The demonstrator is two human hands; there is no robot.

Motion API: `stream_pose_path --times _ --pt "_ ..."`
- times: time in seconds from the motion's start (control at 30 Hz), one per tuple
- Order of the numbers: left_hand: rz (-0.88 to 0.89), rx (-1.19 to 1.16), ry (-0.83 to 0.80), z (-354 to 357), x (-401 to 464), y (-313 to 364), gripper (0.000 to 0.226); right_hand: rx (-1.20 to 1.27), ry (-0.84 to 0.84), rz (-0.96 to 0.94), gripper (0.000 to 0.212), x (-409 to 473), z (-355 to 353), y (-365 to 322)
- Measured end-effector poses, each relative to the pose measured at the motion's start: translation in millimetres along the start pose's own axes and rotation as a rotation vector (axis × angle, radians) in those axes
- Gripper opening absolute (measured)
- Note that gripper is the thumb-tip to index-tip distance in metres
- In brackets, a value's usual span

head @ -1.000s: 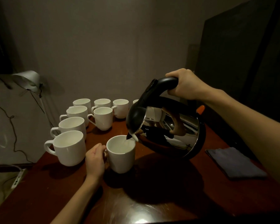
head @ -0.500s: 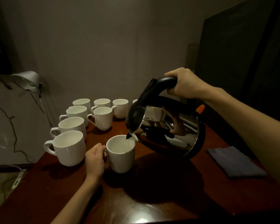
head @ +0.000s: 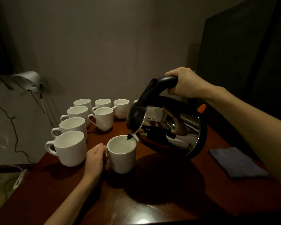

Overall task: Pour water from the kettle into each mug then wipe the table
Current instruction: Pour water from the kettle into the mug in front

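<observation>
Head view was the only angle here, and it caught the pouring step right in the middle: the right hand [head: 186, 83] had the kettle [head: 167, 127] tipped forward, spout hanging just over the rim of the front mug [head: 122, 154], which stood on the table [head: 152, 200] close to the near edge. Looked like some water was already in that mug, though the light was too dim to say how full. My guess is this was an early mug in the run, since the other mugs [head: 81, 117] sat bunched at the back left and I couldn't tell whether any held water. Next move probably calls for tipping the kettle back upright before the front mug overfills, then swinging over to the nearest mug [head: 68, 147] without dribbling. The folded cloth [head: 237, 162] lay off to the right, near the table edge, untouched, so wiping was a way off. Fingers: the right hand's were wrapped tight round the black handle, thumb side on top. The left hand [head: 95, 157] had its fingers curled in at the front mug's handle, steadying it; the handle itself was hidden behind them.
</observation>
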State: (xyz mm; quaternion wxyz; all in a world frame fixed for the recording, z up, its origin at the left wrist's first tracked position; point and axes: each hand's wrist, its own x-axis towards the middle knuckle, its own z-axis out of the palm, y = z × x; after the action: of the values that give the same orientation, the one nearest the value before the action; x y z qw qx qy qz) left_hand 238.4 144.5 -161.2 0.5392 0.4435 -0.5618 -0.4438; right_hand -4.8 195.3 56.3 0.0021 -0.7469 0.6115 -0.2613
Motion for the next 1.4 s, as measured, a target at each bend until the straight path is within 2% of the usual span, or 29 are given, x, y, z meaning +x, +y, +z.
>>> stream_pose_path --times 0.33,0.53,0.9,1.13,1.4 --pt "-0.100 -0.091 -0.137 -6 -4 11 0.030 0.022 -0.001 0.003 0.024 -1 0 -2" --pt "-0.116 -0.047 -0.196 -11 -2 11 0.025 0.025 -0.009 -0.005 0.027 -2 -1 -4" --pt "-0.165 -0.072 -0.231 -14 -2 13 0.027 0.012 -0.016 -0.006 0.022 -2 -1 -6" --pt "-0.163 -0.119 -0.237 -13 -2 13 0.035 0.013 -0.022 0.001 0.028 -1 -2 -6" --pt "-0.183 -0.106 -0.240 -14 -3 12 0.031 -0.002 -0.017 -0.004 0.030 -1 -2 -8"
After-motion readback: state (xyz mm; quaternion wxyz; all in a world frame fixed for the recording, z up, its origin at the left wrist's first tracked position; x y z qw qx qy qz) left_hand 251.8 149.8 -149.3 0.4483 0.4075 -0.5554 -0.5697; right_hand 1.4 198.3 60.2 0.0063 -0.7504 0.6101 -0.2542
